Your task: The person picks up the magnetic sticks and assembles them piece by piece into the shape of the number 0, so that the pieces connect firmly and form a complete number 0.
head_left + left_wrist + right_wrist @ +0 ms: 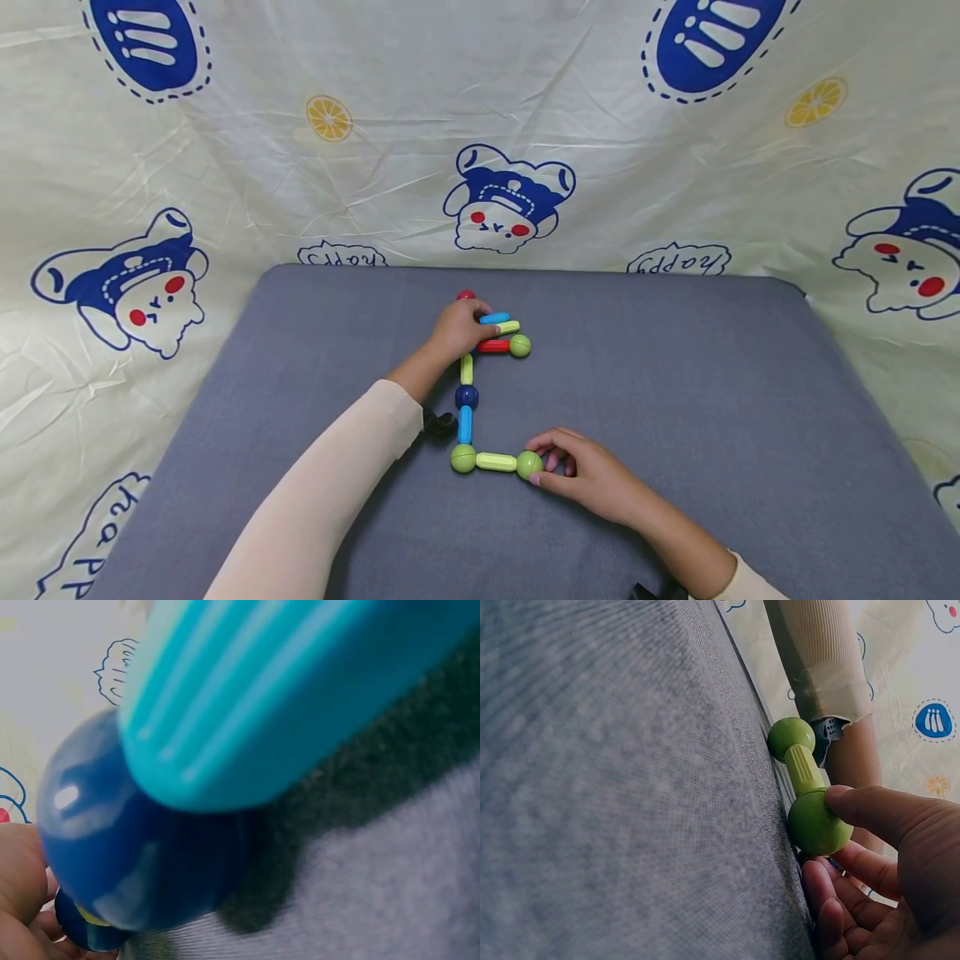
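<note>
Lime green, smooth and round, the end ball (pixel 529 465) sits at the near right tip of a toy chain of balls and rods on the grey table (pixel 675 375). The right hand (pixel 592 475) pinches this ball, thumb on one side and fingers on the other. From it the near yellow rod (pixel 496 462) lies crosswise, its long axis running left to the corner ball (pixel 462 458), also green.

There the chain turns at about a right angle and points away from the person: a blue rod (pixel 465 425), a dark blue ball (pixel 467 396) and the far yellow rod (pixel 467 369) stand in one straight line, long axes front to back. The left hand (pixel 459 325) covers the next stretch, and a red ball (pixel 466 295) shows just beyond it.

Out to the right of that hand, a red rod (pixel 493 346) points crosswise to a green far ball (pixel 520 346), roughly parallel to the near yellow rod. Just behind it, a short blue piece (pixel 495 318) and a short yellow piece (pixel 508 327) extend rightward beside the left thumb and forefinger, slightly angled. Whether the left hand grips these or only rests against them, I cannot tell.
</note>
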### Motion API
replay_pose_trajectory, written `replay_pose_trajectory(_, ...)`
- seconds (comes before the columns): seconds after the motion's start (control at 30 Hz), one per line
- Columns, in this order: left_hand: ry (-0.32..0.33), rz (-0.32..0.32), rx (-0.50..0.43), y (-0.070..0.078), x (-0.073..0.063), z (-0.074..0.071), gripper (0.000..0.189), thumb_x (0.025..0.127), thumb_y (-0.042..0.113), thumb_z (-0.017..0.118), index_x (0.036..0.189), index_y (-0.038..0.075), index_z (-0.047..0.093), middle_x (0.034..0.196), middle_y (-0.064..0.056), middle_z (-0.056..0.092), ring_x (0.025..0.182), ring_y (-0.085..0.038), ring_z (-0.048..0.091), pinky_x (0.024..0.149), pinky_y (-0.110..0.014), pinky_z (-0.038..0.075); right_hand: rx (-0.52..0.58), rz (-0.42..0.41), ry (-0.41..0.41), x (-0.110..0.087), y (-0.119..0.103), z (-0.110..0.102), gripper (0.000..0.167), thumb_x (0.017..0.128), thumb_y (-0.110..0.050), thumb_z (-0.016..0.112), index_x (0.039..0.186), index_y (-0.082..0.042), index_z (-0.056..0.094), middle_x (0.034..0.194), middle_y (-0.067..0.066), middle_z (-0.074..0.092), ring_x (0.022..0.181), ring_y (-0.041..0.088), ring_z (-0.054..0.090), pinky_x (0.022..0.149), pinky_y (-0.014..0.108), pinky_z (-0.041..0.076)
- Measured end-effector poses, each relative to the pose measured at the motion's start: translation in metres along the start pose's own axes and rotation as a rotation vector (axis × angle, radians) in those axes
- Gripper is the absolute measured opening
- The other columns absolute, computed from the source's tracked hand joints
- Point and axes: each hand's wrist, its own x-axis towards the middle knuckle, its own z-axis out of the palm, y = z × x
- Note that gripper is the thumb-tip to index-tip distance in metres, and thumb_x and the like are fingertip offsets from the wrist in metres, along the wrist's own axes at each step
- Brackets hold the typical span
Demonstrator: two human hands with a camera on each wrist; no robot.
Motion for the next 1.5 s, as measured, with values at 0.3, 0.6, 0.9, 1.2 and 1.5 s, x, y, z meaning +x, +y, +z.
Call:
replay_pose_trajectory(0.3, 0.029, 0.003, 0.023, 0.0, 0.003, 0.001, 0.038, 0.093, 0.023, 0.074, 0.127, 0.006, 0.069, 0.123, -0.011, 0.068, 0.107, -0.025, 0.061, 0.093, -0.038, 0.052, -0.007, -0.007, 0.006, 0.0, 0.0, 0.002, 0.03, 0.091, -0.038, 0.075, 0.117, -0.026, 0.068, 0.098, -0.006, 0.062, 0.085, 0.005, 0.056, 0.071, 0.022, 0.047)
replay_pose_trajectory(0.6, 0.084, 0.02, 0.027, 0.001, 0.001, -0.001, 0.032, 0.095, 0.019, 0.072, 0.124, 0.006, 0.073, 0.123, -0.015, 0.067, 0.114, -0.03, 0.061, 0.098, -0.041, 0.05, -0.013, -0.016, 0.012, 0.0, 0.0, 0.002, 0.029, 0.091, -0.038, 0.076, 0.117, -0.026, 0.068, 0.097, -0.007, 0.062, 0.085, 0.005, 0.056, 0.07, 0.022, 0.047)
replay_pose_trajectory(0.9, 0.103, 0.011, -0.12, 0.004, -0.008, -0.012, 0.03, 0.1, 0.018, 0.064, 0.125, 0.003, 0.07, 0.119, -0.013, 0.059, 0.1, -0.024, 0.053, 0.082, -0.033, 0.048, -0.018, -0.02, 0.013, 0.0, -0.002, 0.001, 0.03, 0.091, -0.037, 0.075, 0.118, -0.025, 0.068, 0.099, -0.007, 0.063, 0.085, 0.004, 0.057, 0.07, 0.021, 0.047)
replay_pose_trajectory(1.2, 0.091, 0.033, -0.238, 0.004, -0.025, -0.031, 0.03, 0.102, 0.019, 0.061, 0.129, 0.008, 0.066, 0.114, -0.012, 0.065, 0.095, -0.024, 0.056, 0.077, -0.032, 0.048, -0.012, -0.007, 0.01, -0.001, -0.001, 0.001, 0.03, 0.091, -0.038, 0.075, 0.118, -0.026, 0.068, 0.099, -0.006, 0.063, 0.086, 0.005, 0.056, 0.07, 0.022, 0.047)
replay_pose_trajectory(1.5, 0.035, -0.019, -0.24, 0.0, -0.046, -0.035, 0.033, 0.103, 0.033, 0.058, 0.127, 0.011, 0.066, 0.115, -0.011, 0.063, 0.097, -0.024, 0.055, 0.073, -0.029, 0.045, -0.011, -0.005, 0.006, -0.001, 0.0, 0.0, 0.03, 0.091, -0.038, 0.075, 0.117, -0.026, 0.068, 0.099, -0.006, 0.063, 0.086, 0.005, 0.056, 0.07, 0.022, 0.047)
